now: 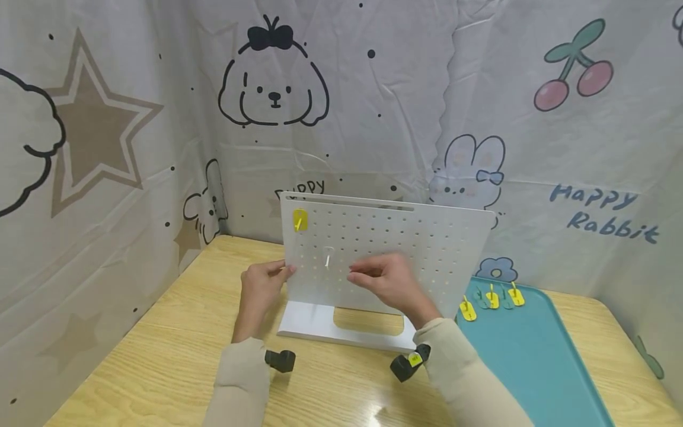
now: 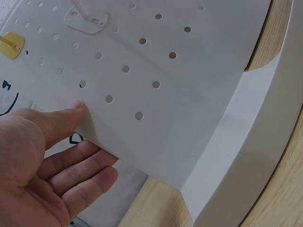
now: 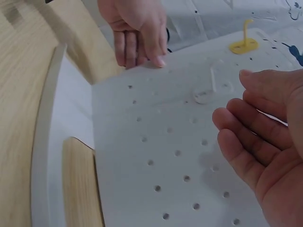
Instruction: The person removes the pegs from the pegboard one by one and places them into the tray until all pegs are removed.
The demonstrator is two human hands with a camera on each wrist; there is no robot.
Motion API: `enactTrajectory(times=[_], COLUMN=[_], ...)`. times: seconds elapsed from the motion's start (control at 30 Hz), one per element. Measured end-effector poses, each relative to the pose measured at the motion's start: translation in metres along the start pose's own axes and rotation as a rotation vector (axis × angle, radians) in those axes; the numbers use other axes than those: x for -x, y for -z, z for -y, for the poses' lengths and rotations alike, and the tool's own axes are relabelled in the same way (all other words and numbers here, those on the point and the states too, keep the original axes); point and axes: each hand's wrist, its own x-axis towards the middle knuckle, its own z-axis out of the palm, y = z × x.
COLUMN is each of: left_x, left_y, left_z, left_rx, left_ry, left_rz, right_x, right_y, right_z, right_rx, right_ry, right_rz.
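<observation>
A white pegboard (image 1: pixel 373 234) stands upright on a white base (image 1: pixel 304 320). My left hand (image 1: pixel 261 287) pinches its left edge, thumb (image 2: pixel 75 106) on the front face and the other fingers behind the edge. On the board's upper left sits a yellow hook (image 1: pixel 300 220); a white hook (image 1: pixel 328 258) is fixed lower and further right. Just right of the white hook, my right hand (image 1: pixel 392 281) is held before the board. Its fingers (image 3: pixel 236 149) are loosely bent with nothing between them, and its thumb is apart from them in the right wrist view.
To the right on the wooden table (image 1: pixel 160 356) lies a teal tray (image 1: pixel 523 362). Several hooks, yellow ones (image 1: pixel 515 295) and green ones (image 1: pixel 481 298), lie near its far edge. A printed curtain (image 1: pixel 368 118) hangs close behind the table.
</observation>
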Motion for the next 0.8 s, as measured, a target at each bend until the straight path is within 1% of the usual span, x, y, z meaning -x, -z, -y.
enactTrajectory(times=[0.13,0.37,0.63,0.8], left_x=[0.000,0.000,-0.001,-0.002], left_y=[0.001,0.001,0.001,0.000], left_z=[-0.001,-0.001,0.000,0.001], left_rx=[-0.002,-0.006,-0.019,-0.020], left_ry=[-0.003,0.005,-0.011,-0.025], left_rz=[0.001,0.004,-0.008,-0.009], right_x=[-0.004,-0.012,-0.020,-0.024], right_y=[-0.009,-0.025,-0.041,-0.046], right_z=[0.002,0.004,0.007,0.008], right_rx=[-0.020,-0.020,-0.025,0.012], right_ry=[-0.013,-0.009,-0.044,-0.064], right_rz=[0.015,-0.010,-0.030,-0.048])
